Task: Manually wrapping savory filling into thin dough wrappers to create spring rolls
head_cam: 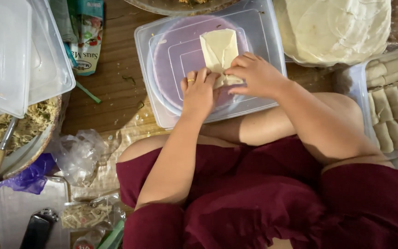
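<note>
Pale wrapper point(219, 51) | both hands' fingers point(194, 79) pinching its near end | grip probably light

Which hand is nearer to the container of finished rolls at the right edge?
Right. The right hand presses the wrapper on its right side, toward the container of rolls. The left hand works beside it on the far side, further away.

A pale cream folded pastry wrapper point(219, 50) lies on a round purple plate point(176, 69); beside it, beige rolled pastries point(395, 106) fill a clear plastic tray point(356, 85).
</note>
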